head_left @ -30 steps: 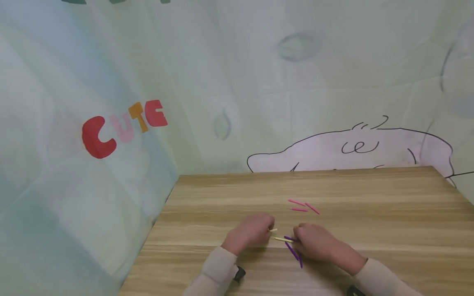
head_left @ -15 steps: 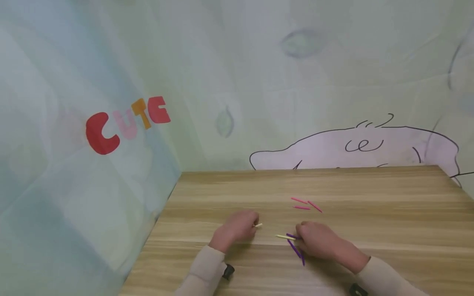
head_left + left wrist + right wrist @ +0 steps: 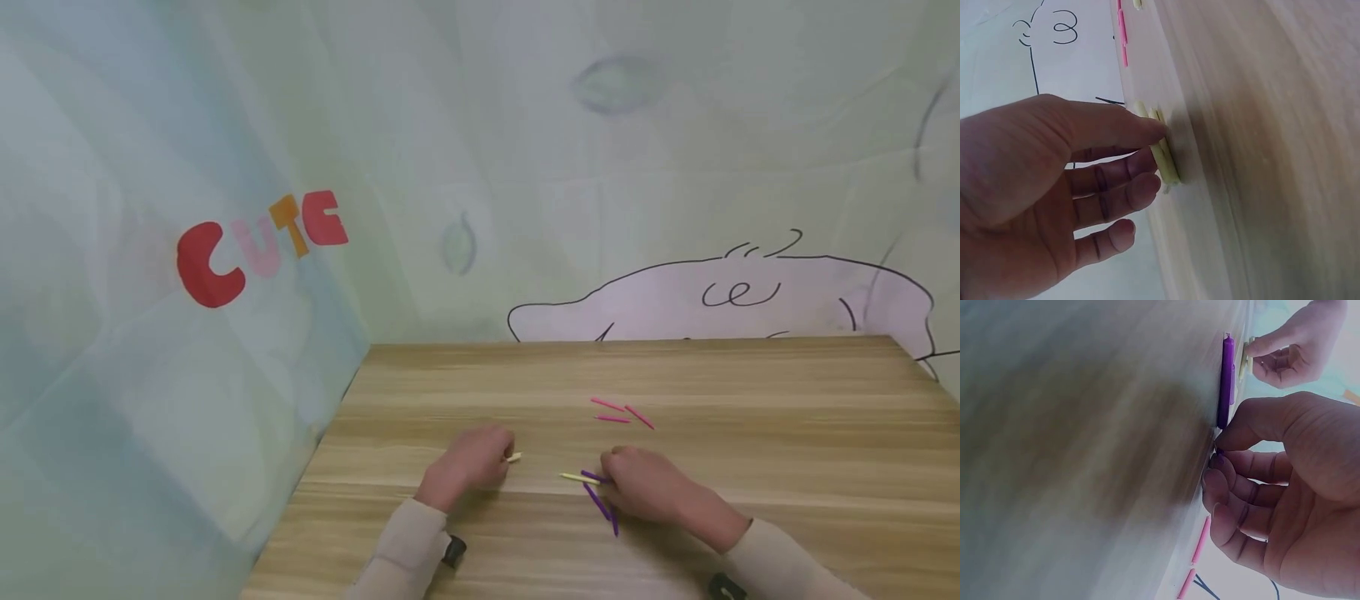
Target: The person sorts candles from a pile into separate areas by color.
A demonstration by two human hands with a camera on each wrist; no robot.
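Observation:
Near the middle of the table, my left hand [image 3: 472,458] pinches pale yellow candles [image 3: 1163,159] between thumb and index finger, low over the wood. They look like two side by side in the left wrist view. To the right, my right hand [image 3: 645,483] pinches the end of a purple candle [image 3: 591,476], mostly covered by its fingertips in the right wrist view. Another yellow candle [image 3: 573,477] lies against that purple one. Two more purple candles [image 3: 597,502] lie just in front, beside the right hand; one is partly hidden by it.
Several pink candles [image 3: 609,405] lie farther back on the wooden table [image 3: 450,375]. Behind the table hangs a printed cloth backdrop [image 3: 525,167], with another cloth wall on the left. Dark wrist straps [image 3: 454,552] show at the sleeves.
My left hand has moved left with the yellow candles, away from the purple ones. My right hand stays almost in place. The head view has shifted slightly.

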